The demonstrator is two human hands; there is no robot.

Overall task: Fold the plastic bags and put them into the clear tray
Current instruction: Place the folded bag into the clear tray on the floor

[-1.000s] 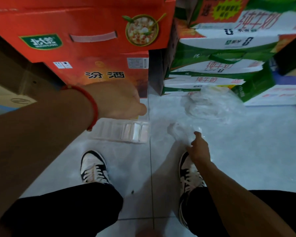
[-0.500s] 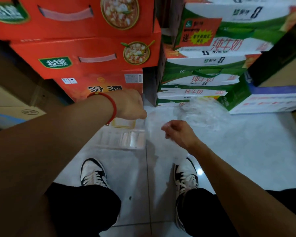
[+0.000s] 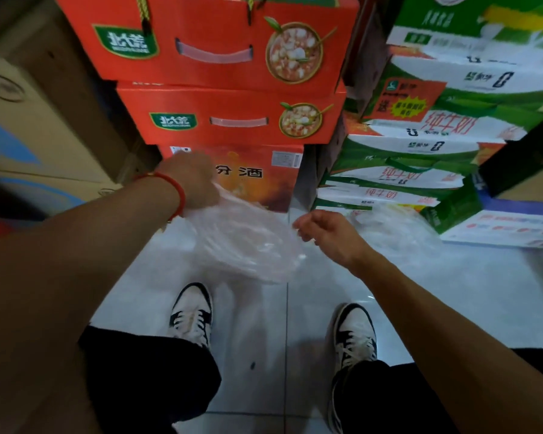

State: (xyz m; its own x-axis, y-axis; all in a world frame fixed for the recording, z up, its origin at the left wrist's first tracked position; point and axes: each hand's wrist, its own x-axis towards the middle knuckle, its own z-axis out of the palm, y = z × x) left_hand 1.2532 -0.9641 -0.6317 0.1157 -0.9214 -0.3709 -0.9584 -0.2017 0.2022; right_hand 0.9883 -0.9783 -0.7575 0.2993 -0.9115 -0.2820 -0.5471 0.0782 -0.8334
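Note:
A clear plastic bag (image 3: 245,242) hangs stretched in the air between my hands, above the white floor. My left hand (image 3: 192,183), with a red band at the wrist, grips the bag's upper left edge. My right hand (image 3: 323,230) pinches its right edge. A heap of more clear plastic bags (image 3: 392,227) lies on the floor to the right, against the green cartons. The clear tray is hidden behind the held bag.
Red cartons (image 3: 232,117) are stacked straight ahead, green and white milk cartons (image 3: 420,145) at the right, brown boxes (image 3: 29,120) at the left. My two shoes (image 3: 192,314) stand on the white tiled floor (image 3: 452,292) below the bag.
My right hand left the floor and came up to the bag. Both hands rose and now hold the bag spread between them, covering the tray. The camera tilted upward.

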